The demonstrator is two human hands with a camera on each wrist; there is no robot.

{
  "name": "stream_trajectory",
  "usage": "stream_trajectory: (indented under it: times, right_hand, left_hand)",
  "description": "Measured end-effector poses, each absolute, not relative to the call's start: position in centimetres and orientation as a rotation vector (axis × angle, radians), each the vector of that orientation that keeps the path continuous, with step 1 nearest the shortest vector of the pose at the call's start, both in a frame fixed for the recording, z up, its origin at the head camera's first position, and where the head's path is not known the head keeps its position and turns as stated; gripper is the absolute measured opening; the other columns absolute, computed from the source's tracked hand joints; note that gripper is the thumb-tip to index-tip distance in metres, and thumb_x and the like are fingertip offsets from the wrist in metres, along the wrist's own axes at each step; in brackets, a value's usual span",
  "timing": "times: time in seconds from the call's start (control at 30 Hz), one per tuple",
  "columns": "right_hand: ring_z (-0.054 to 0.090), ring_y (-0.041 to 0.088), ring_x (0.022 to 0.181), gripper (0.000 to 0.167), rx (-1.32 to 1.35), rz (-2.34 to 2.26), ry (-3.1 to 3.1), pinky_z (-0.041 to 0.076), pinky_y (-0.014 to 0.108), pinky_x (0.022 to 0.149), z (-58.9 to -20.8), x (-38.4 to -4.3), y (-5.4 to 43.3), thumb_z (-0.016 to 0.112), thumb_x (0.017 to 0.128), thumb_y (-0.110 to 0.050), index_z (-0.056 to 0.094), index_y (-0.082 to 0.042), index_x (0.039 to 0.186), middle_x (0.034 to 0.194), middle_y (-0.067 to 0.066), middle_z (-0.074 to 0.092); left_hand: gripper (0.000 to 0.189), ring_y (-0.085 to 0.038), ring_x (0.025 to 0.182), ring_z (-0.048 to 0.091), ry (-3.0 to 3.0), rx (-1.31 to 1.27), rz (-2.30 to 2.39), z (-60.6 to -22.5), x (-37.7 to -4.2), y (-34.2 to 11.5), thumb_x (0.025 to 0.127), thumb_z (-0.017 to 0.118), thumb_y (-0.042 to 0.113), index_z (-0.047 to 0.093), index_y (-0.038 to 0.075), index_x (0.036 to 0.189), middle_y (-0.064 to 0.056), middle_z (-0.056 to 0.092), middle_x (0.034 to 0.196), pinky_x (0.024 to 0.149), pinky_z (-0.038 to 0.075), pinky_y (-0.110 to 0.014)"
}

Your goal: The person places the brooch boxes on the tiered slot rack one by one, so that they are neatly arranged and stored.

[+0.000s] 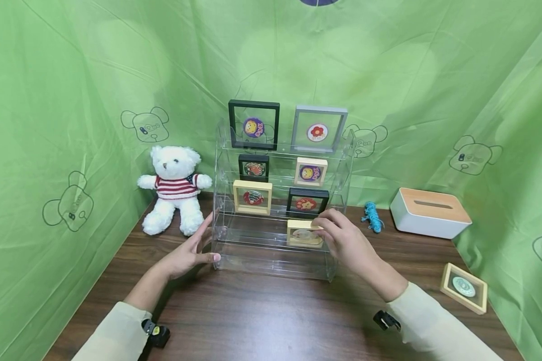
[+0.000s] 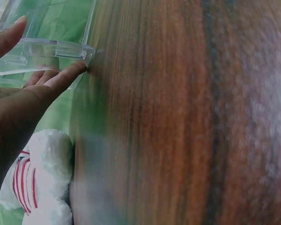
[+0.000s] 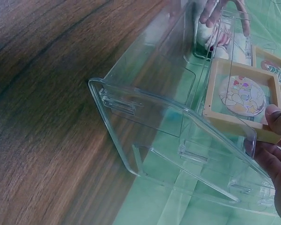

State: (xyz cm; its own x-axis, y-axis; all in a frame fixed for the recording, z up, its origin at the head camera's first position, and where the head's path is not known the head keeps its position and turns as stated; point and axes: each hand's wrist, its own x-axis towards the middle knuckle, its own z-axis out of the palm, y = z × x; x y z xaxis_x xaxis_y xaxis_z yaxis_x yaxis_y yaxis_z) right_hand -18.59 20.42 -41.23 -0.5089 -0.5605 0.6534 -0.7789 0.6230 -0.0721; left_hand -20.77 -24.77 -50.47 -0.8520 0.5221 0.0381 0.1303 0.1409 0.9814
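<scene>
A clear acrylic tiered rack [image 1: 273,263] stands on the table, with several framed badges on its upper tiers. My right hand [image 1: 345,240] pinches the right end of a small light-wood frame [image 1: 292,234] at a lower tier. In the right wrist view, that wooden frame [image 3: 220,65] holds a round badge [image 3: 242,96] with a cartoon print, and the thumb lies on its edge. My left hand [image 1: 185,255] rests against the rack's left side, fingers straight and thumb near its front edge. The left wrist view shows the fingers [image 2: 61,80] along the clear side panel [image 2: 68,49].
A white teddy bear [image 1: 176,170] in a striped shirt sits left of the rack. To the right are a blue yarn bundle [image 1: 372,217], a white tissue box [image 1: 426,223] with a wooden lid, and another wood-framed badge [image 1: 464,288]. Green curtains [image 1: 388,75] surround the table.
</scene>
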Motion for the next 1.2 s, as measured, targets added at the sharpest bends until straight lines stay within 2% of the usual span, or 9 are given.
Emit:
stream_trajectory:
  times: [0.23, 0.47, 0.7, 0.87, 1.03, 1.2]
  right_hand:
    - [0.070, 0.024, 0.105, 0.037, 1.007, 0.409, -2.290, 0.068, 0.036, 0.083, -41.4, -18.3, 20.3, 0.087, 0.089, 0.006, 0.074, -0.008, 0.120, 0.118, 0.007, 0.069]
    - [0.069, 0.024, 0.106, 0.034, 0.966, 0.343, -2.320, 0.067, 0.036, 0.076, -41.2, -18.0, 19.9, 0.087, 0.091, 0.003, 0.074, -0.009, 0.120, 0.118, 0.005, 0.071]
    - [0.069, 0.023, 0.103, 0.031, 0.978, 0.342, -2.288, 0.066, 0.035, 0.072, -41.3, -18.2, 20.0, 0.088, 0.091, -0.002, 0.075, -0.009, 0.118, 0.116, 0.005, 0.072]
    - [0.068, 0.023, 0.101, 0.031, 0.991, 0.343, -2.279, 0.065, 0.035, 0.071, -41.1, -18.1, 20.2, 0.090, 0.091, -0.005, 0.076, -0.010, 0.118, 0.117, 0.006, 0.072]
    - [0.068, 0.023, 0.102, 0.035, 1.014, 0.341, -2.259, 0.065, 0.035, 0.071, -40.9, -18.1, 20.2, 0.092, 0.089, -0.007, 0.076, -0.010, 0.119, 0.117, 0.006, 0.072]
    - [0.068, 0.025, 0.106, 0.035, 1.014, 0.340, -2.270, 0.066, 0.036, 0.075, -40.3, -17.7, 20.3, 0.092, 0.090, -0.010, 0.076, -0.008, 0.122, 0.120, 0.007, 0.071]
  left_hand:
    - [0.120, -0.062, 0.167, 0.004, 2.115, 0.633, 1.760, -50.4, -20.8, -24.8, 0.099, 0.079, 0.007, -0.005, 0.043, 0.178, -0.026, -0.001, 0.185, 0.131, 0.016, -0.075]
    - [0.122, -0.060, 0.168, 0.006, 2.109, 0.613, 1.760, -50.3, -20.7, -24.7, 0.098, 0.080, 0.005, -0.003, 0.046, 0.177, -0.022, 0.000, 0.186, 0.132, 0.018, -0.072]
    - [0.121, -0.062, 0.167, 0.003, 2.117, 0.613, 1.758, -50.3, -20.6, -24.8, 0.099, 0.079, 0.007, -0.005, 0.043, 0.178, -0.027, -0.003, 0.185, 0.131, 0.017, -0.074]
    - [0.120, -0.062, 0.167, 0.003, 2.113, 0.624, 1.763, -50.3, -20.6, -24.7, 0.100, 0.079, 0.006, -0.004, 0.043, 0.178, -0.021, -0.007, 0.186, 0.131, 0.017, -0.074]
    - [0.120, -0.063, 0.167, 0.002, 2.113, 0.624, 1.764, -50.3, -20.6, -24.7, 0.099, 0.079, 0.006, -0.005, 0.043, 0.178, -0.025, -0.003, 0.185, 0.131, 0.015, -0.076]
    - [0.120, -0.063, 0.167, 0.002, 2.117, 0.624, 1.764, -50.3, -20.6, -24.7, 0.099, 0.079, 0.007, -0.004, 0.043, 0.178, -0.025, -0.003, 0.185, 0.131, 0.014, -0.077]
